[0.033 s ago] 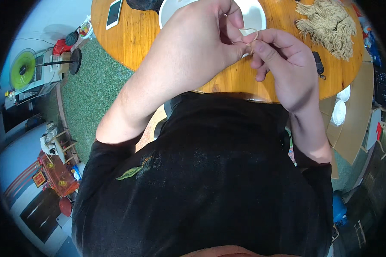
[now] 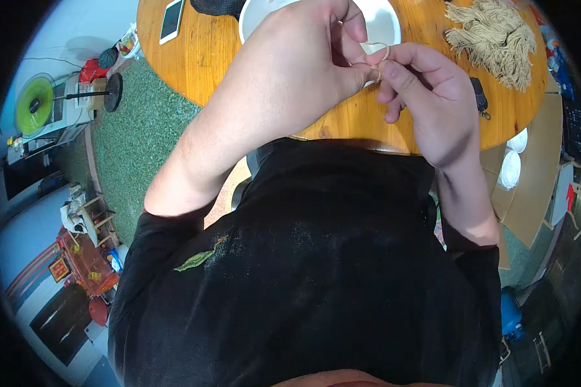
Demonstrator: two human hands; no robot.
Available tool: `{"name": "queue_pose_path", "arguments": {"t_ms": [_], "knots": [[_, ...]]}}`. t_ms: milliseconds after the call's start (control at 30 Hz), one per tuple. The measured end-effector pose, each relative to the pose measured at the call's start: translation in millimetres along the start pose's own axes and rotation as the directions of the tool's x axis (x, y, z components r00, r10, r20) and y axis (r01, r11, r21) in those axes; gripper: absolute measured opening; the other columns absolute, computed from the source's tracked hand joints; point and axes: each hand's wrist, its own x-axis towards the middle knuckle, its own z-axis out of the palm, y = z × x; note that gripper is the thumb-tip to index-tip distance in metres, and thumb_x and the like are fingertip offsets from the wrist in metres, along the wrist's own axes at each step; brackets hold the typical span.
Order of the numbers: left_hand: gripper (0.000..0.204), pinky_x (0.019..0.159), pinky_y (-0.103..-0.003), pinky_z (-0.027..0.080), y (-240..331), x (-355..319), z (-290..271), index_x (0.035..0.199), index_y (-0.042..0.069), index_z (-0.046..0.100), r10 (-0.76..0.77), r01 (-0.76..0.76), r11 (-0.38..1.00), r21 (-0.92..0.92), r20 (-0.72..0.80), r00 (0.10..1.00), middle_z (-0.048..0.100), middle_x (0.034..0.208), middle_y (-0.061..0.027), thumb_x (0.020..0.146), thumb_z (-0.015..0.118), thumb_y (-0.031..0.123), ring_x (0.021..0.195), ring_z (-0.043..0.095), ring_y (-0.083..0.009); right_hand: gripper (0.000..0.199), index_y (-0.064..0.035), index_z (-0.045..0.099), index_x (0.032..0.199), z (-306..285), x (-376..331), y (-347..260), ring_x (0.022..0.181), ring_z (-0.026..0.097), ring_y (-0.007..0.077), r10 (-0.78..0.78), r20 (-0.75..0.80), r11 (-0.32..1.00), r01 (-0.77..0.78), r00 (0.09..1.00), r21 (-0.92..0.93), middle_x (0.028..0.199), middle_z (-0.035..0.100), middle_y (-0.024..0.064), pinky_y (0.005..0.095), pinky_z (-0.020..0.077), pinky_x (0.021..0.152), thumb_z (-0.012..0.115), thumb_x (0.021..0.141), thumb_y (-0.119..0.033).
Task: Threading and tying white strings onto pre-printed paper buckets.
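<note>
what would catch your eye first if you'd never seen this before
Two bare hands meet at top centre: the left hand and right hand pinch a small loop of tan string between their fingertips, over a white bowl on a round wooden table. A heap of tan cord lies at the table's upper right, a white phone at its upper left.

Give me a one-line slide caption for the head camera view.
Both hands, left hand and right hand, pinch a small loop of tan string above a white bowl on a round wooden table.
</note>
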Motion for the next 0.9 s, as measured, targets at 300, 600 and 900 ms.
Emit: {"name": "queue_pose_path", "arguments": {"t_ms": [300, 600, 900], "knots": [[0.028, 0.079, -0.026, 0.053, -13.6, 5.1, 2.8, 0.105, 0.003, 0.053, 0.077, -0.071, 0.993, -0.091, 0.058, 0.995, 0.065, 0.094, -0.0052, 0.092, 0.075, -0.010, 0.088, 0.064, -0.0102, 0.014, 0.0032, 0.073, 0.116, -2.8, -8.0, -2.1, 0.079, 0.064, 0.0056, -0.042, -0.010, 0.979, 0.039, 0.999, -0.202, 0.094, 0.073, 0.0032, 0.0215, 0.0529, 0.066, 0.066, 0.106, -0.003], [0.027, 0.075, -0.024, 0.053, -12.4, 3.8, 1.5, 0.102, 0.003, 0.052, 0.025, -0.017, 0.992, -0.122, 0.063, 0.998, 0.067, 0.095, -0.0055, 0.093, 0.073, -0.010, 0.085, 0.064, -0.0087, 0.011, 0.0009, 0.078, 0.100, -4.7, -6.1, -7.6, 0.074, 0.074, 0.0130, -0.264, -0.057, 0.837, 0.199, 0.963, -0.510, 0.087, 0.075, 0.0086, 0.0263, 0.0570, 0.068, 0.080, 0.091, -0.005], [0.024, 0.074, -0.023, 0.052, -20.0, -0.6, 5.8, 0.102, 0.003, 0.054, 0.070, -0.065, 0.978, -0.198, 0.017, 0.997, 0.069, 0.096, -0.0045, 0.095, 0.074, -0.007, 0.087, 0.064, -0.0069, 0.012, -0.0011, 0.077, 0.095, 0.2, -1.4, -1.2, 0.070, 0.072, 0.0172, -0.416, -0.065, 0.733, 0.293, 0.907, -0.614, 0.083, 0.071, 0.0080, 0.0279, 0.0570, 0.065, 0.083, 0.084, -0.003]]}}
